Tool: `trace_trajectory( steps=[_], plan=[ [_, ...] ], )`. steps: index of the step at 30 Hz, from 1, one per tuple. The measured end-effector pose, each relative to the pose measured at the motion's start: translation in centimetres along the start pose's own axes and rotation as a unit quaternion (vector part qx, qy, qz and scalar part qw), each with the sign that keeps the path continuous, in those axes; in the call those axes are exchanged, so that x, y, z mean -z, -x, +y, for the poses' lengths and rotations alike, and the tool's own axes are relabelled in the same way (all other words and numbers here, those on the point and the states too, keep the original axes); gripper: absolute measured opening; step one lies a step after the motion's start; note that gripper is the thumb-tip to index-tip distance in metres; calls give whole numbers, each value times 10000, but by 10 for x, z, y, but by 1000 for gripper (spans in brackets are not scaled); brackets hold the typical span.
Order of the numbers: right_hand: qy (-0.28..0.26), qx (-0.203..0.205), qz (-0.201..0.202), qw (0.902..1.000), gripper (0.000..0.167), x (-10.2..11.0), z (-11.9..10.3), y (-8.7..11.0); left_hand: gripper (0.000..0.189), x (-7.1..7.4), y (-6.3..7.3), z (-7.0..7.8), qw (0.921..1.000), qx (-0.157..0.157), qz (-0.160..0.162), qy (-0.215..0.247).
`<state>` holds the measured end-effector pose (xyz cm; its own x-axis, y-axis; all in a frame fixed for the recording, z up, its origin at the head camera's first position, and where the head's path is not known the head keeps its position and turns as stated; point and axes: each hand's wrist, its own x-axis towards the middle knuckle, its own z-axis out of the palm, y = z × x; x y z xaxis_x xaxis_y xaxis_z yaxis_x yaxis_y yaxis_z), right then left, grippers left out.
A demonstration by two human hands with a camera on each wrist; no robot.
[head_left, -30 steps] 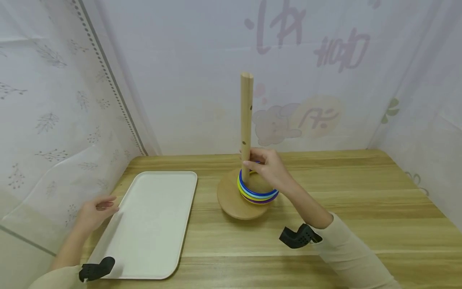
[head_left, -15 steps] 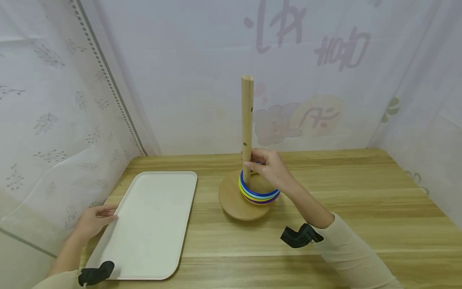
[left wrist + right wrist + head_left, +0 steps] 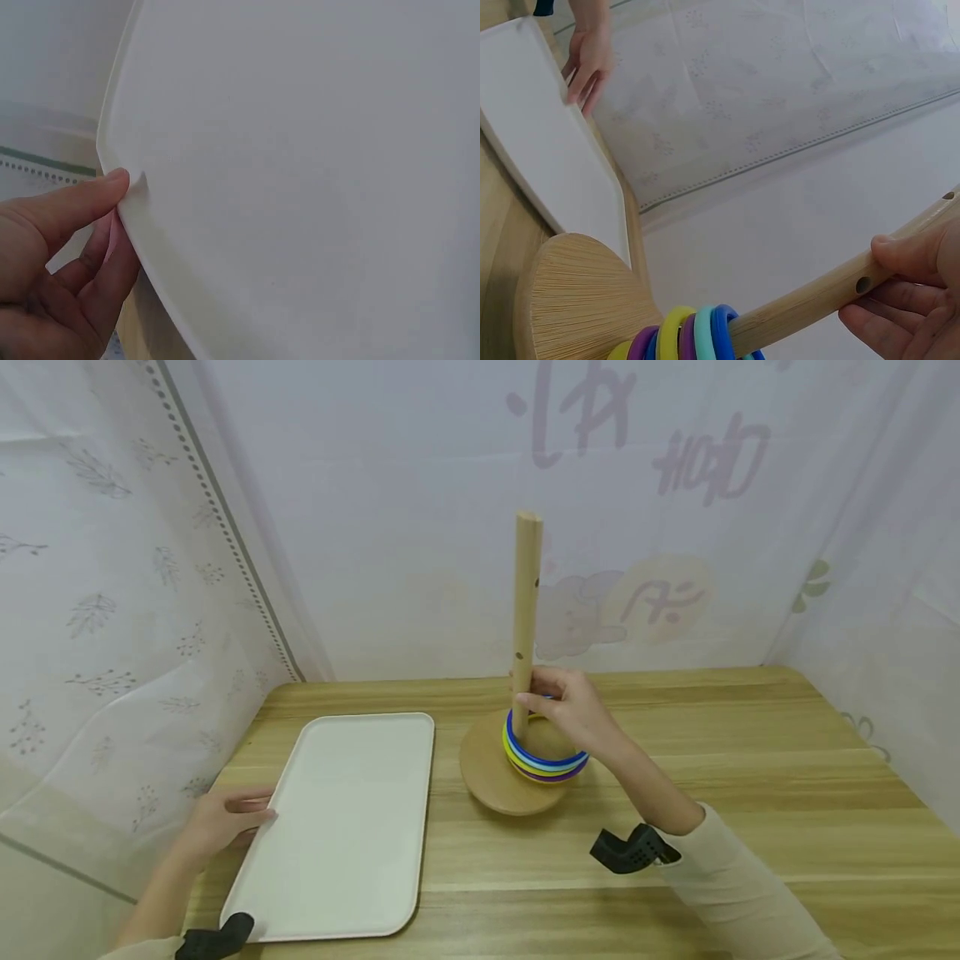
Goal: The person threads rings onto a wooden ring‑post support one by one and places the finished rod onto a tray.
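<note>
My left hand (image 3: 221, 825) pinches the left rim of a white rectangular tray (image 3: 345, 835), thumb on top and fingers beneath, as the left wrist view shows. With my right hand (image 3: 581, 714) I hold the lower part of an upright wooden post (image 3: 527, 593) that has small holes in it. The post rises from a round wooden base (image 3: 487, 781). Several plastic rings (image 3: 705, 332), in blue, light blue, purple and yellow, lie stacked around the post just above the base. In the head view they hang off toward the post's right.
Under everything is a wood-grain table (image 3: 720, 743). Pale printed curtains (image 3: 390, 527) enclose it at the back and both sides. A strip of table separates the tray from the round base. Black wrist mounts (image 3: 633, 850) sit on both forearms.
My left hand has come down onto the tray's rim, and hand and tray have shifted right. The post, rings and right hand have moved slightly right as well.
</note>
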<state>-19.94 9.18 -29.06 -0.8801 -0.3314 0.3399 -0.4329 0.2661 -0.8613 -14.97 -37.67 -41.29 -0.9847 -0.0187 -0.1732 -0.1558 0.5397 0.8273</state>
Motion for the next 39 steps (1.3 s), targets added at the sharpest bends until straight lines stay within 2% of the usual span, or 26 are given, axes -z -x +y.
trace_trajectory(
  steps=[7, 17, 23, 33, 39],
  plan=[
    [-51, 58, 13, 10000, 26, 5, -2, 3, 55, -41, -4, 21, 9990, 39, -136, 417],
    [8, 33, -62, 10000, 22, 6, -4, 8, 44, -103, 0, 57, 9946, 225, -46, 1008],
    [124, 91, -87, 9998, 21, 5, 2, 12, 38, -129, 1, 75, 9945, 207, 27, 1030],
    [108, -7, -140, 9998, 20, 5, 7, 27, 33, -170, 2, 99, 9918, 59, -99, 1276],
    [99, -2, -143, 9998, 21, 4, 12, 35, 32, -192, 1, 113, 9892, -145, -393, 1405]
  ],
)
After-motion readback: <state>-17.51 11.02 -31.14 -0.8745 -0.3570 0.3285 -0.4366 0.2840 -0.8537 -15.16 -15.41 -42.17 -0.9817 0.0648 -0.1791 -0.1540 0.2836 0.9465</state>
